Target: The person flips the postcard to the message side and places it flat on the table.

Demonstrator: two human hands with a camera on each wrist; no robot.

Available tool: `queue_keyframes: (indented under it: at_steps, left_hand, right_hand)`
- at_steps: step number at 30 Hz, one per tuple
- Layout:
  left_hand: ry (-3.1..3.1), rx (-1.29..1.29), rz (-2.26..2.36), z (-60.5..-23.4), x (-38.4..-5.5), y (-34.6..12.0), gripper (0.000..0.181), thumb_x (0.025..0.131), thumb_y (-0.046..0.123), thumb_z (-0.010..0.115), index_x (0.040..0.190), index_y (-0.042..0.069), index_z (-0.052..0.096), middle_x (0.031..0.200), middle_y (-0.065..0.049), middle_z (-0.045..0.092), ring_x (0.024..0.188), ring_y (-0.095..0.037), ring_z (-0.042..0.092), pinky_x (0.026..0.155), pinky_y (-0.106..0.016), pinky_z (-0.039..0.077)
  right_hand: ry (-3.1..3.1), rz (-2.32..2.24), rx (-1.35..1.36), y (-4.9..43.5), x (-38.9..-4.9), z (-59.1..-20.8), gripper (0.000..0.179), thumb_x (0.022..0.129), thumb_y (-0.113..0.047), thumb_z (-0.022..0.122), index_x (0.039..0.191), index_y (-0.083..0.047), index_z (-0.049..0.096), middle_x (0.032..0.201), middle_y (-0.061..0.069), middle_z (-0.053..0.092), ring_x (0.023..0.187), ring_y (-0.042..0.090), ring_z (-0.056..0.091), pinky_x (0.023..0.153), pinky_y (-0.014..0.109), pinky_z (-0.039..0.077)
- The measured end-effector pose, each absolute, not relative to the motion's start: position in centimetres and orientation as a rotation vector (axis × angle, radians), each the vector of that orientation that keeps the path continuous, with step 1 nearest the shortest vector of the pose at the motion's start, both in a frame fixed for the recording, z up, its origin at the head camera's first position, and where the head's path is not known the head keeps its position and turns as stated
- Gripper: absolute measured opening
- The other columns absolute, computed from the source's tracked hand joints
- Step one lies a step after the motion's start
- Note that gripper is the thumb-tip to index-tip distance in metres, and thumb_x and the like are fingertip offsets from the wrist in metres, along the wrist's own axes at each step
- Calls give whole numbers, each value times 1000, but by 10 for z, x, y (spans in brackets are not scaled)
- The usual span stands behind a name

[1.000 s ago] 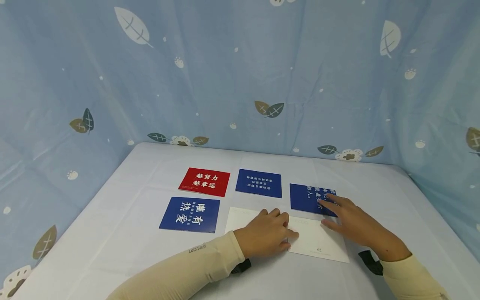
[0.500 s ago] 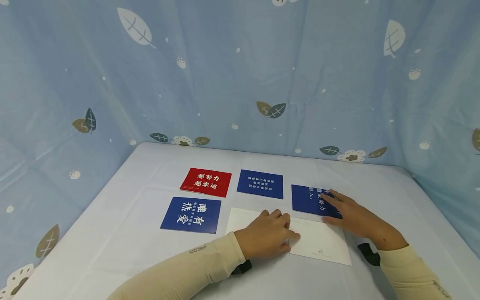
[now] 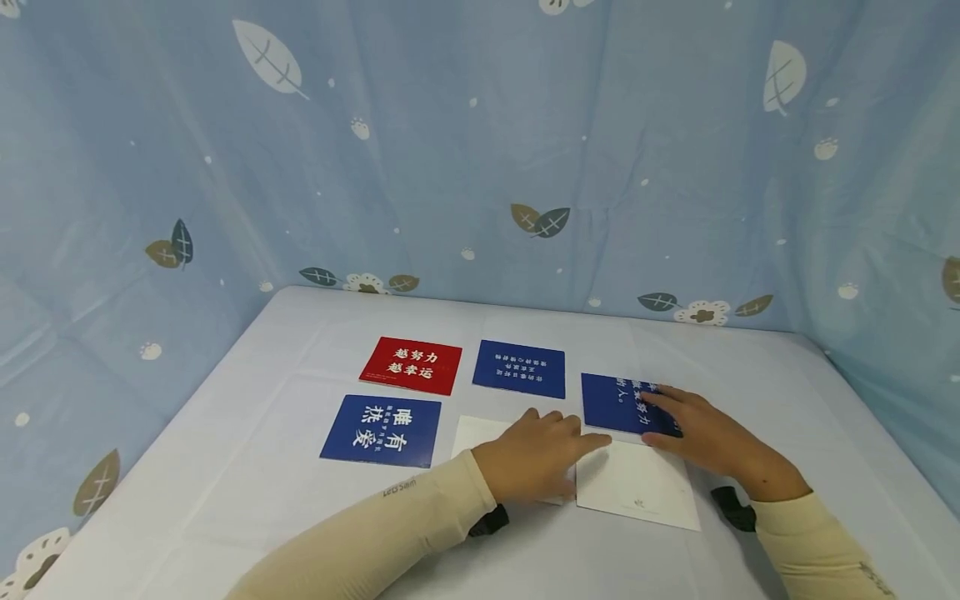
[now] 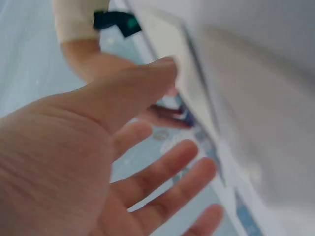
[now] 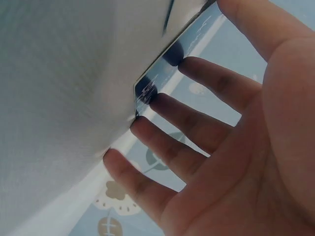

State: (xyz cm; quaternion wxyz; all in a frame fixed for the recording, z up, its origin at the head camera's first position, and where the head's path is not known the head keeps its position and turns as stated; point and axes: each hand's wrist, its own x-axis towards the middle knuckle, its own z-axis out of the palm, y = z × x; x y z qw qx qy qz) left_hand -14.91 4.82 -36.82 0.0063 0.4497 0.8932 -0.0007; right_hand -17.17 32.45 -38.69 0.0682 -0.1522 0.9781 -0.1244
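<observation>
Counting two white cards [image 3: 639,490] by our spread left hand [image 3: 528,458], we touch one of three blue cards [image 3: 609,404] with our spread right hand [image 3: 708,435].

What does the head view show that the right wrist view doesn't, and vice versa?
Head view only: the left hand, the red card and the beige sleeves.
Right wrist view only: the palm side of the right hand.
Both: the right hand itself, the blue card at its fingertips, and the patterned curtain.
</observation>
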Motion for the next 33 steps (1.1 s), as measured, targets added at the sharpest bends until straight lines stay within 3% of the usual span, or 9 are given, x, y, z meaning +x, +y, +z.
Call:
queue_keyframes:
  at_steps: [8,17,22,29,33]
  left_hand:
    - [2864,1190,91,-361,-185,71,59,91,46,71,145,31,53,136,1,61,126,-18,59,106,-44,49]
    - [2839,1059,112,-375,-205,83,65,91,48,70,148,30,48,150,0,52,137,-19,51,113,-44,43]
    - [2843,1062,122,-380,-206,86,67,90,49,70,150,30,46,148,1,54,136,-20,53,112,-45,44]
    - [2856,1081,160,-381,-209,85,51,92,41,71,140,29,59,140,4,61,130,-18,58,110,-46,45]
    - [2860,1074,190,-382,-210,83,48,91,39,73,136,28,62,136,5,64,127,-16,60,111,-48,45]
  right_hand:
    - [2968,-344,-462,325,-174,-387,68,88,-44,73,141,-6,56,145,31,47,132,53,45,100,69,42]
    - [2960,-381,-509,324,-174,-384,64,90,-45,71,139,-6,58,144,30,50,131,52,47,100,67,44]
    - [2959,-374,-514,326,-174,-383,64,90,-49,69,138,-8,59,143,28,52,131,50,50,102,65,44]
    - [2967,-349,-501,325,-173,-381,65,89,-52,69,137,-8,60,141,25,56,128,47,53,101,63,46]
    - [2985,-359,-510,324,-173,-379,59,91,-44,70,135,-5,61,135,23,61,123,43,59,98,59,50]
